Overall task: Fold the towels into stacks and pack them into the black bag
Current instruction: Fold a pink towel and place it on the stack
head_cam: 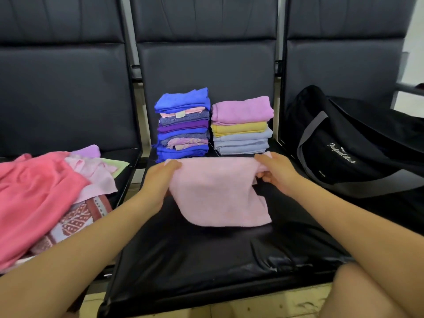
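A bare knee (367, 292) fills the bottom right corner, closest of all, with both forearms reaching forward over the middle seat (206, 260) of a row of black padded chairs. The left hand (158, 177) has its fingers curled over the top left edge of a pale pink towel (218, 193); the right hand (277, 171) pinches the top right corner between thumb and fingers. The towel is held up along its top edge and hangs down, its lower edge close to the shiny black cushion.

Just behind the towel, at the back of the same seat, stand two folded stacks side by side. The left stack (183, 125) is taller, mostly blue and purple cloths. The right stack (242, 126) has a lilac towel on top, then yellow, then grey-blue ones.

On the seat to the left lies an unfolded pile (52, 193): a large coral-pink cloth, lighter pink pieces, a red-and-white patterned one and a bit of pale green. On the right-hand seat sits the black bag (339, 148), with grey straps and white lettering, well apart from the hands.
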A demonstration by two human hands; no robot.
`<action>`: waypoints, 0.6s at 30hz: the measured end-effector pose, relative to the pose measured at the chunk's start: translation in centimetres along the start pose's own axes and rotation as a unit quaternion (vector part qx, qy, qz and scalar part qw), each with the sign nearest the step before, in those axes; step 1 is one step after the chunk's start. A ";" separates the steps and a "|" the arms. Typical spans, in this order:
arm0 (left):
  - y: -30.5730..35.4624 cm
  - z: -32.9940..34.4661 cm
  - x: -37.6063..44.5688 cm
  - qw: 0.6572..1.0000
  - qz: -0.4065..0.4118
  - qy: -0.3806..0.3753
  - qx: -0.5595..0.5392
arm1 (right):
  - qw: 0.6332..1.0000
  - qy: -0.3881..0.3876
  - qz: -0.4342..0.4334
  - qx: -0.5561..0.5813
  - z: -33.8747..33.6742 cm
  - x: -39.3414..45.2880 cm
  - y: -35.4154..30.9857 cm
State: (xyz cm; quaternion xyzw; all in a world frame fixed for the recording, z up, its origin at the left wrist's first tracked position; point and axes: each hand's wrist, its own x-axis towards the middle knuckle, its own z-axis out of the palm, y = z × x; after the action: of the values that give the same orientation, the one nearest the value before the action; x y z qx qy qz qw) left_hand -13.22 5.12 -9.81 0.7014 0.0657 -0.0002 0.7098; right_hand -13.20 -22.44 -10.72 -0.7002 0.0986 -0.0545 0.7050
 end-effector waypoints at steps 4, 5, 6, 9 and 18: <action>0.8 1.1 0.0 0.999 0.026 -0.015 -0.031 | 0.977 0.027 0.014 0.213 1.1 1.4 -1.2; 0.6 1.8 0.1 0.999 0.019 -0.042 -0.022 | 0.961 0.041 0.025 0.271 1.5 1.7 -1.5; 0.4 2.7 -0.1 0.997 -0.004 -0.074 0.002 | 0.950 0.048 0.037 0.307 1.7 2.1 -1.7; -0.8 4.6 -0.5 0.969 -0.032 -0.187 0.158 | 0.965 -0.002 0.101 0.242 1.7 2.5 -0.4; -5.0 1.7 1.7 0.877 0.068 -0.112 0.462 | 0.919 -0.068 0.158 -0.354 -0.3 0.3 2.6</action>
State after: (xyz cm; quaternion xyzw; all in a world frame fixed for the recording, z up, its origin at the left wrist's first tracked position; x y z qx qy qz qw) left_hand -11.81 3.50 -14.94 0.9476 -0.0702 -0.0607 0.3057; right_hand -13.16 -22.74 -13.36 -0.8815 0.1728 0.1436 0.4152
